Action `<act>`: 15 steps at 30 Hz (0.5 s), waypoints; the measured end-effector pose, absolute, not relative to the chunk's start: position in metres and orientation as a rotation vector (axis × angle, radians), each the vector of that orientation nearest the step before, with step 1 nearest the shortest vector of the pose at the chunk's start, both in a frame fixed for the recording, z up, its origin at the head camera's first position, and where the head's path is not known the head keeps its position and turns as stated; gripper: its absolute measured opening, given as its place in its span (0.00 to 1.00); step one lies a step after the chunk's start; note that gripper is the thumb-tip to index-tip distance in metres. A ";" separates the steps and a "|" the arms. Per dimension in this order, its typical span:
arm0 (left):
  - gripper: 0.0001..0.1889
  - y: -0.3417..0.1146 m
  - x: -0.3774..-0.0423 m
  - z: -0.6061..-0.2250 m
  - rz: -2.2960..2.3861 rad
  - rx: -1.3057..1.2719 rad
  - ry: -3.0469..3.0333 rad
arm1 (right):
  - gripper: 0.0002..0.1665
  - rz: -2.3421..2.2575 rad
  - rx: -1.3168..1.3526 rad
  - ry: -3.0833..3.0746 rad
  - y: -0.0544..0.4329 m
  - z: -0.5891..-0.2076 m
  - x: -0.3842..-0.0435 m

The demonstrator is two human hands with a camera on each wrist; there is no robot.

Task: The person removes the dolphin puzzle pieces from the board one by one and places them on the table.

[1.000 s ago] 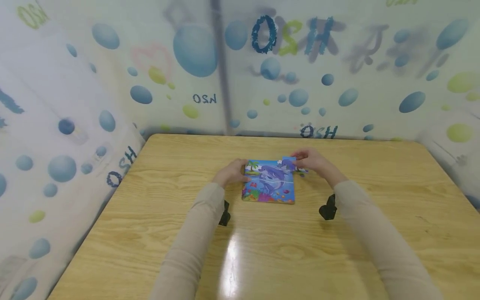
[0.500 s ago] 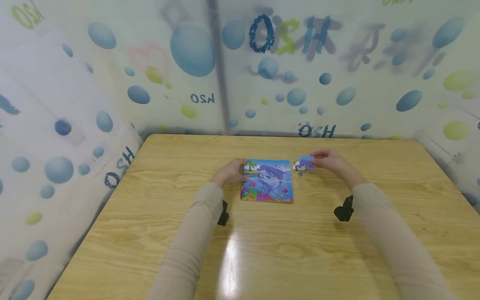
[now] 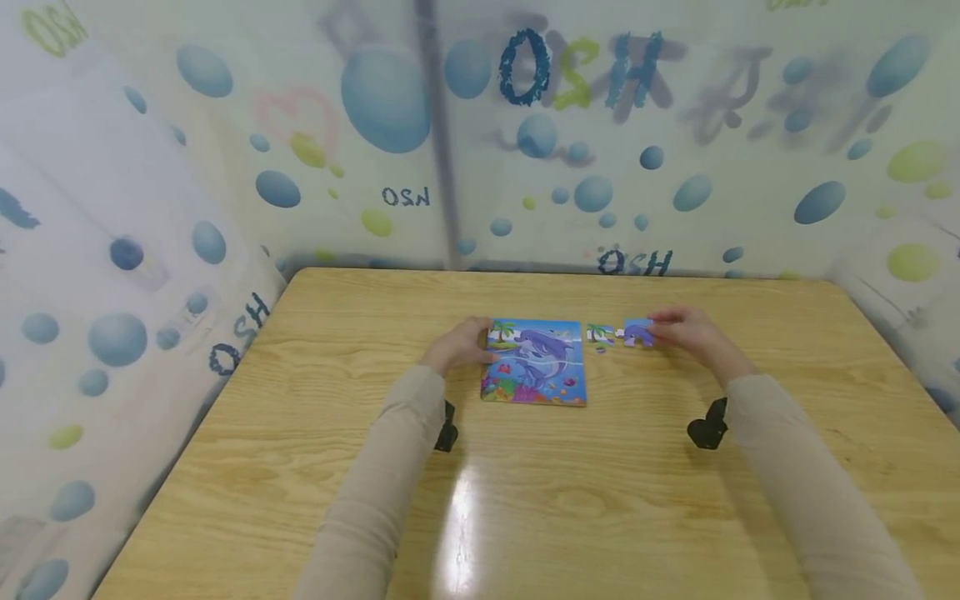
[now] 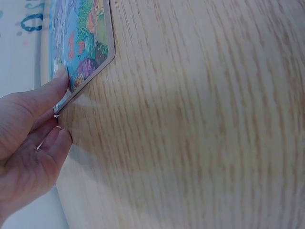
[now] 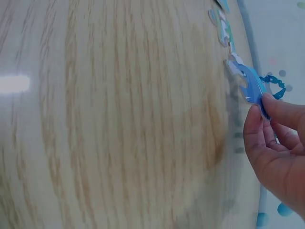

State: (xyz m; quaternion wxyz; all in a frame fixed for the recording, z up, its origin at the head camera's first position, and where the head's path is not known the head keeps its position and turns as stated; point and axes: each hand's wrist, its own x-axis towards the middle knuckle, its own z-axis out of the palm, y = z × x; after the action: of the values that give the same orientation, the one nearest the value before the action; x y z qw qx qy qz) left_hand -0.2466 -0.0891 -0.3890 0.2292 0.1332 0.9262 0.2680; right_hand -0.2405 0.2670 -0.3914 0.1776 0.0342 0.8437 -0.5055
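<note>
Wood-grain table (image 3: 525, 500): a thin, light, stiff puzzle piece (image 3: 638, 334) is pinched by its edge in the right hand (image 3: 686, 331), while the puzzle board (image 3: 536, 361) is steadied by the left hand's (image 3: 459, 346) fingertips at its near rim.

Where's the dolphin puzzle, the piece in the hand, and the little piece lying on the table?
Puzzle (image 3: 535, 361), head view, on the dolphin picture's middle.
Held piece (image 3: 638, 333), head view, on its blue face beside the right hand's fingertips.
Loose piece (image 3: 600, 334), head view, on its middle, between puzzle and held piece.
</note>
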 end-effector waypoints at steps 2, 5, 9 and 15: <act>0.36 -0.090 -0.247 -0.389 0.745 0.376 2.544 | 0.29 -1.395 0.128 2.395 0.268 -0.393 -0.241; 0.36 -0.090 -0.249 -0.390 0.749 0.387 2.545 | 0.30 -1.365 0.166 2.402 0.268 -0.395 -0.243; 0.36 -0.090 -0.249 -0.392 0.749 0.382 2.548 | 0.28 -1.342 0.191 2.428 0.268 -0.397 -0.244; 0.36 -0.089 -0.248 -0.392 0.756 0.364 2.550 | 0.25 -1.262 0.181 2.499 0.264 -0.397 -0.245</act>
State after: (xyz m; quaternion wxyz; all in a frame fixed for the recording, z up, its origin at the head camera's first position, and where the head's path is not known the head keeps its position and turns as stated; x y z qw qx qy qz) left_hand -0.2485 -0.0894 -0.3923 0.2266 0.1320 0.9251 0.2744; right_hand -0.2446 0.2638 -0.3967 0.1671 0.0637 0.8783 -0.4435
